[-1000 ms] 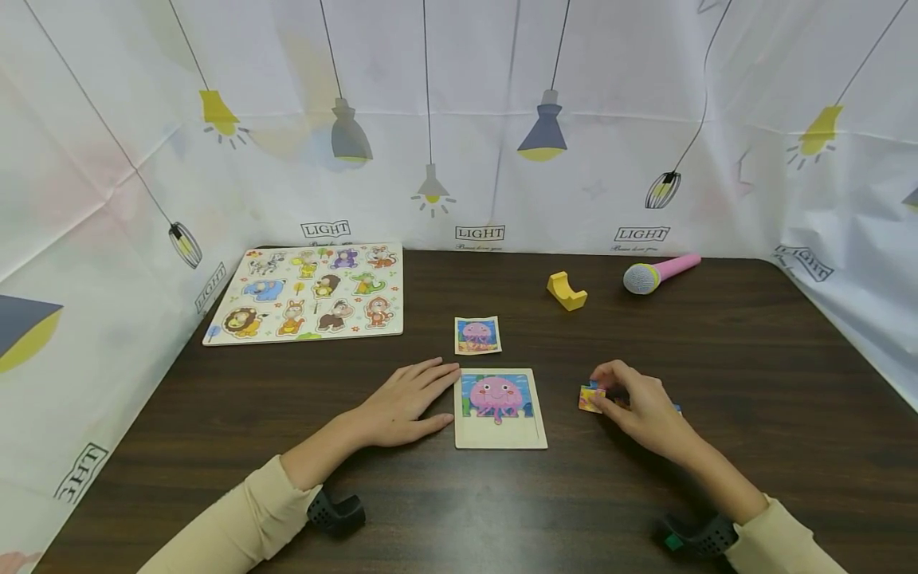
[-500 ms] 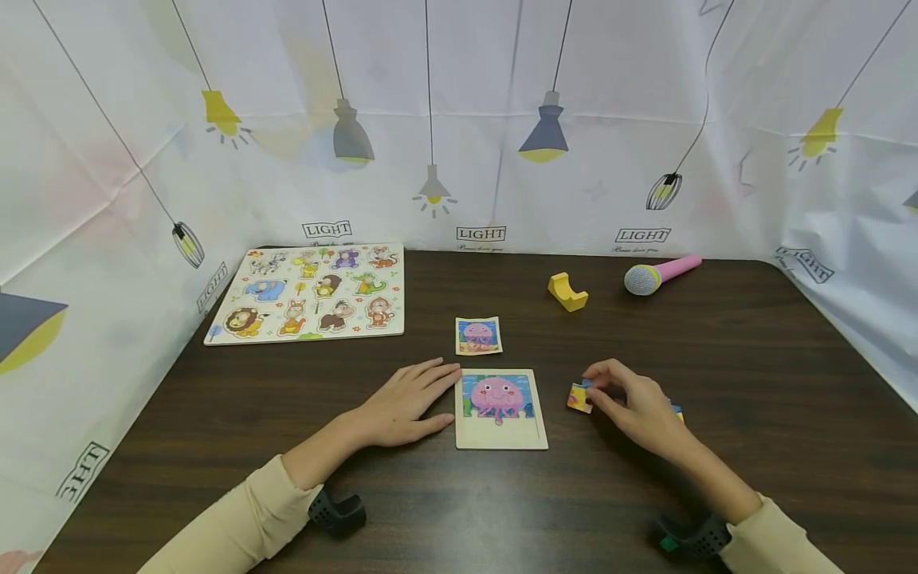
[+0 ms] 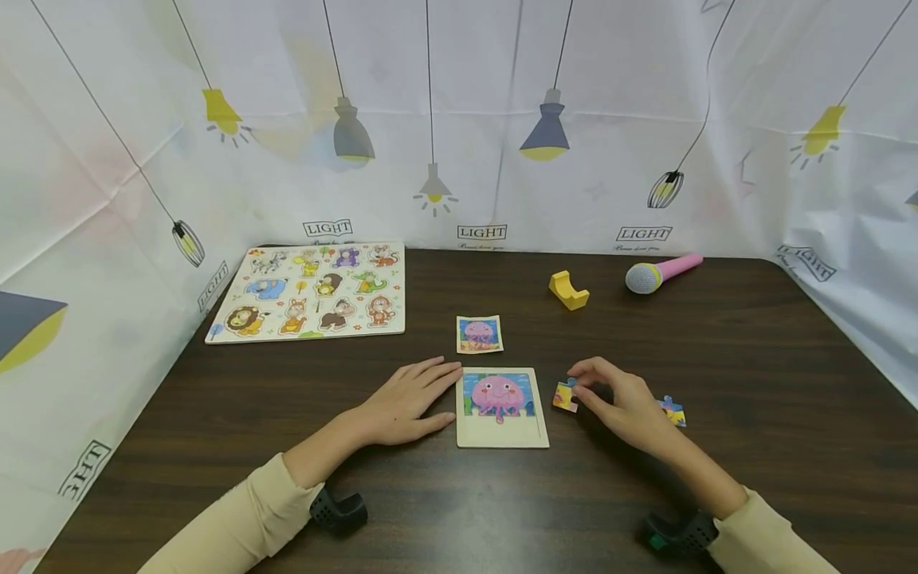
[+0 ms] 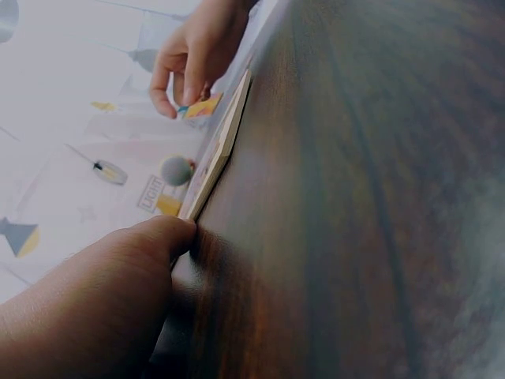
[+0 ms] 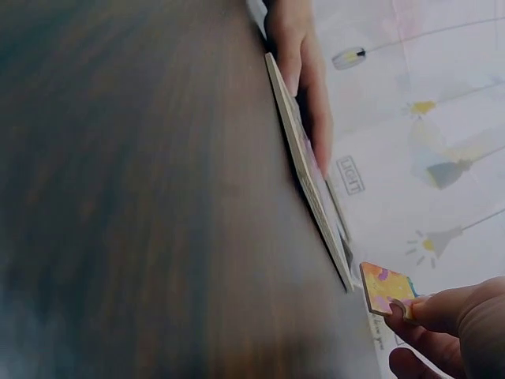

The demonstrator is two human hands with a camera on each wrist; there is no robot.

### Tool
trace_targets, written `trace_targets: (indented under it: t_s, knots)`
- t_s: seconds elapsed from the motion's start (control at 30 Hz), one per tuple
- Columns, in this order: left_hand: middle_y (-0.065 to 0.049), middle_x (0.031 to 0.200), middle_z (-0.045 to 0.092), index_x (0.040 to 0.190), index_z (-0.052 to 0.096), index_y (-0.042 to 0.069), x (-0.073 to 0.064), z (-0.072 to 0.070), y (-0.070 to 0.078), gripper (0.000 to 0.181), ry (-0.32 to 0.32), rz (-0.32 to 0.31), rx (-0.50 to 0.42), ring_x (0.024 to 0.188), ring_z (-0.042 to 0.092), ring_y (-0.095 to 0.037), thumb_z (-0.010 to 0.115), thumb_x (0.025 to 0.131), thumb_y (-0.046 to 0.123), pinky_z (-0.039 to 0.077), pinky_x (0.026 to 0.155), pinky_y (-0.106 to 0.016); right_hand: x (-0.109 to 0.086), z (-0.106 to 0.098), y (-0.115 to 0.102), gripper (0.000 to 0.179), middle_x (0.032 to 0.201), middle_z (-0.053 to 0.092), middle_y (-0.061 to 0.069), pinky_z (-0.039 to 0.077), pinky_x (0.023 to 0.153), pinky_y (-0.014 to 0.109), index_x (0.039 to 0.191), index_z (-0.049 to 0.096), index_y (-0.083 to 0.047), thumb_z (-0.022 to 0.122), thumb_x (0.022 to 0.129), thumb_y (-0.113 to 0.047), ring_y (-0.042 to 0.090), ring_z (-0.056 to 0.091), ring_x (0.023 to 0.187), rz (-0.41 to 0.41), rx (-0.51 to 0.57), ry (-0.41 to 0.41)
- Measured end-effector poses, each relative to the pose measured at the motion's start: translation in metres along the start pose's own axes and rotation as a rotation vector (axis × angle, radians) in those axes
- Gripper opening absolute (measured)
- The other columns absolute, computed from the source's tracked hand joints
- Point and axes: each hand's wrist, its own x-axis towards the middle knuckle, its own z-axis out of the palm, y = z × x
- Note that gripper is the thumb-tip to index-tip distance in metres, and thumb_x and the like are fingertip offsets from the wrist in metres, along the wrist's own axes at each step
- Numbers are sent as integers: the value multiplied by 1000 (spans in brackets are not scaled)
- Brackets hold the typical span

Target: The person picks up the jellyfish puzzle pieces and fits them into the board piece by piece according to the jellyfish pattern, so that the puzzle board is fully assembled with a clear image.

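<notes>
Between thumb and fingers my right hand (image 3: pixel 618 400) pinches a yellow-and-pink jigsaw piece (image 3: pixel 565 395) with a blue tab. In the right wrist view the jigsaw piece (image 5: pixel 385 289) is raised off the table, just past the end of the puzzle tray. That wooden puzzle tray (image 3: pixel 504 434) holds a pink jellyfish picture in its upper part, with bare wood below. My left hand (image 3: pixel 405 404) lies flat with fingers spread, fingertips at the tray's left edge. Another jigsaw piece (image 3: pixel 672 410), blue and yellow, lies beyond my right wrist, partly covered by it.
A small jellyfish picture card (image 3: pixel 480 334) lies just behind the tray. At the back left is an animal puzzle board (image 3: pixel 308 291). A yellow arched block (image 3: pixel 569 291) and a pink toy microphone (image 3: pixel 660 274) sit at the back right, before a hanging cloth (image 3: pixel 459 119).
My right hand has moved left with the pinched jigsaw piece, closer to the tray. More of the other piece behind it now shows. My left hand and the tray have stayed put.
</notes>
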Motion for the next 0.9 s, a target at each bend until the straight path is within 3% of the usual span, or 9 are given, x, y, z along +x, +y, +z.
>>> trace_targets:
  t_s: [0.6,0.9]
  knots:
    - [-1,150,23,147,22,14,-1,-1,0,63,-22,-19,9,138,13,-21,37,95,47,16,107,-43,11,13,-16,20,88,65,-5,49,78,42,105,58,-10,63,86,-5,13,61,85,8,70,-58]
    - [-4,149,25,146,24,11,0,-1,0,64,2,0,-4,137,15,-24,40,95,45,17,106,-46,17,24,-26,17,83,62,-8,48,76,38,105,59,-12,62,88,-11,8,57,78,-2,110,-96]
